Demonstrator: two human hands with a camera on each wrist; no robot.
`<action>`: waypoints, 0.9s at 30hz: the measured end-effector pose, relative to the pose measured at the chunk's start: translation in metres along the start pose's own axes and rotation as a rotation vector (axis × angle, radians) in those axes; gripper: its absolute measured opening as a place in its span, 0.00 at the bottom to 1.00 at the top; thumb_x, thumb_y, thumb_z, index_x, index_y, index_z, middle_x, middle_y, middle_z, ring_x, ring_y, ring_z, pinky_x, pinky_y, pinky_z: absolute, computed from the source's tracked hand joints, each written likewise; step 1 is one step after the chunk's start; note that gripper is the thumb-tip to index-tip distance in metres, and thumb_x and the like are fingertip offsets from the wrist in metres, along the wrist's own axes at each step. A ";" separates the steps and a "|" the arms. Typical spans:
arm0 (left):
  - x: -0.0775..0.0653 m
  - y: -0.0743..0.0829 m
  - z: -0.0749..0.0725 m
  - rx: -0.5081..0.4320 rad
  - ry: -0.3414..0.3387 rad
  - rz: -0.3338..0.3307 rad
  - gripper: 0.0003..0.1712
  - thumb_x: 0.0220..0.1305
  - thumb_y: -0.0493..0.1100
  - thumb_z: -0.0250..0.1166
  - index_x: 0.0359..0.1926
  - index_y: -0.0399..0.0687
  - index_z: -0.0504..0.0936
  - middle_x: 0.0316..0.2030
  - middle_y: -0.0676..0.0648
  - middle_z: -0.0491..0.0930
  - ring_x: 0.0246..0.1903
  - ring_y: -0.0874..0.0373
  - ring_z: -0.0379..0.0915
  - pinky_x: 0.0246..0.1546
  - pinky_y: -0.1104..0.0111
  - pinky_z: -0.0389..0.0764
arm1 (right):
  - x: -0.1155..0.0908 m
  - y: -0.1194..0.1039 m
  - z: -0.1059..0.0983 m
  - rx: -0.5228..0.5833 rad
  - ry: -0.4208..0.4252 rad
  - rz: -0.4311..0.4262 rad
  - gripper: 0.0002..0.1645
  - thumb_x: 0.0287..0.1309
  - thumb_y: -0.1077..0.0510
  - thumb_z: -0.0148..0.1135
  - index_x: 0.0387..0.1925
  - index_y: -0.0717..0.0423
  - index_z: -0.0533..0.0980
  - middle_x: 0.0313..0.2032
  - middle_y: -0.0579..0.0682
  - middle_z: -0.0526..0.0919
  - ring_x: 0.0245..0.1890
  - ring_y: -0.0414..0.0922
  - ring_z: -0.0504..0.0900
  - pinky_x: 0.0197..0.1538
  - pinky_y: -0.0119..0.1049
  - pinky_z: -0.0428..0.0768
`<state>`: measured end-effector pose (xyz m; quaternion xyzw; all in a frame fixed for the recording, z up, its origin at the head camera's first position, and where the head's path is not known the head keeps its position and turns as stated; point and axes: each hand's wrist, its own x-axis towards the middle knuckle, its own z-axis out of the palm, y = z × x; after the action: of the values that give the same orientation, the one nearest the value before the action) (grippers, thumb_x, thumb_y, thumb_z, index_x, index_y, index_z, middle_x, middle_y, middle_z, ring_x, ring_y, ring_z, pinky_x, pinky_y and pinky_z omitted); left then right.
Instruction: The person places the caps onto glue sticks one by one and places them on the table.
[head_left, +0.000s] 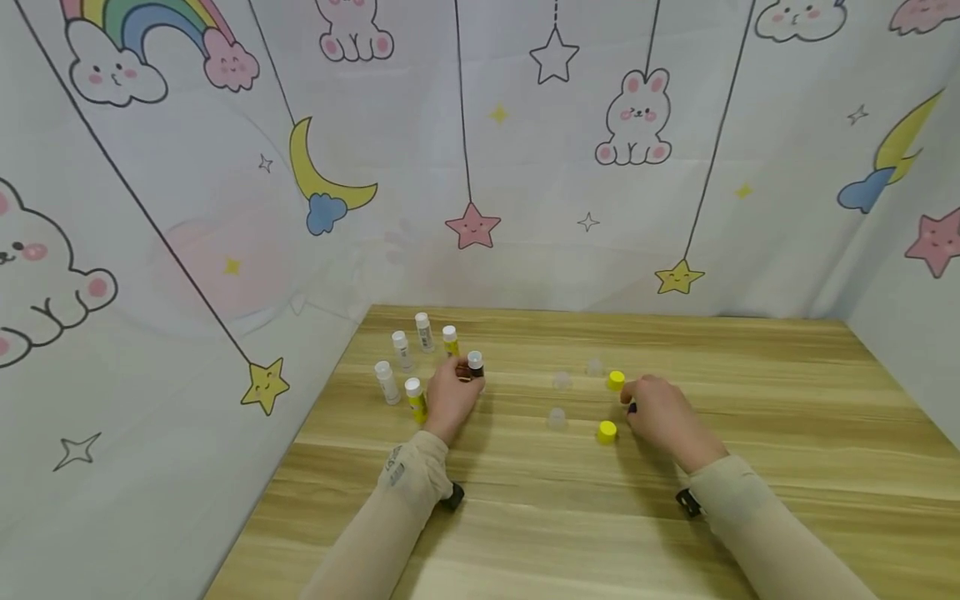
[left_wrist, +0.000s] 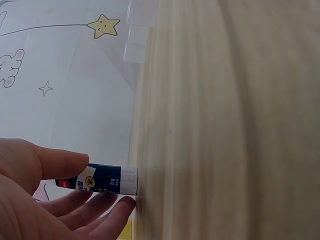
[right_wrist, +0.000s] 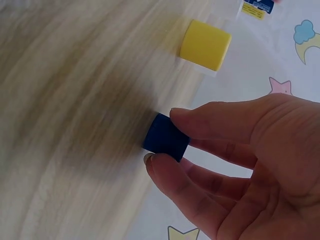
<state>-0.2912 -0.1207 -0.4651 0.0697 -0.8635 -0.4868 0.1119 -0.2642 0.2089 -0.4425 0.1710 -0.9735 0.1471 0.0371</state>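
Head view: left hand [head_left: 452, 396] at the left group of glue sticks, thumb and fingers curled round a dark blue glue stick [left_wrist: 102, 179], upright, its white base at the tabletop [head_left: 525, 517]; left wrist view shows thumb on one side, fingertips on the other. Right hand [head_left: 667, 417] is well apart, on the right side, thumb and finger pinching a blue cap [right_wrist: 166, 137] low by the wood; can't tell if the cap touches it. Just beside that hand: two yellow caps, a far one [head_left: 616, 381] and a near one [head_left: 607, 432]. Three clear caps [head_left: 557, 418] sit left of those, between the hands. Around the left hand, standing upright: two yellow glue sticks, one nearer [head_left: 416, 400], one farther [head_left: 450, 340], plus three white glue sticks [head_left: 387, 383] in a row further left. Cream sleeves [head_left: 765, 512] on both arms; cartoon-print cloth [head_left: 540, 167] behind the table.
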 end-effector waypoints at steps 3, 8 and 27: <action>0.001 -0.001 0.001 -0.001 -0.007 0.009 0.20 0.58 0.38 0.73 0.52 0.40 0.83 0.43 0.44 0.85 0.43 0.50 0.82 0.46 0.56 0.80 | -0.001 0.001 0.000 0.004 0.002 -0.001 0.07 0.53 0.69 0.69 0.36 0.62 0.84 0.35 0.55 0.82 0.38 0.53 0.80 0.44 0.52 0.80; 0.002 -0.001 0.002 0.005 -0.020 0.005 0.19 0.59 0.39 0.74 0.52 0.41 0.83 0.44 0.44 0.85 0.44 0.51 0.81 0.46 0.57 0.81 | -0.001 0.001 0.001 0.006 0.009 -0.009 0.06 0.52 0.70 0.69 0.34 0.61 0.84 0.34 0.54 0.83 0.36 0.51 0.80 0.43 0.51 0.80; -0.001 0.004 0.001 0.042 0.002 0.096 0.16 0.60 0.40 0.74 0.49 0.43 0.84 0.40 0.45 0.86 0.43 0.50 0.81 0.48 0.55 0.79 | -0.004 0.005 -0.009 -0.006 0.059 0.010 0.09 0.51 0.70 0.68 0.37 0.64 0.85 0.36 0.57 0.85 0.38 0.54 0.83 0.44 0.53 0.81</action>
<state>-0.2903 -0.1174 -0.4619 0.0308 -0.8759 -0.4623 0.1343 -0.2622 0.2177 -0.4356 0.1615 -0.9733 0.1495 0.0654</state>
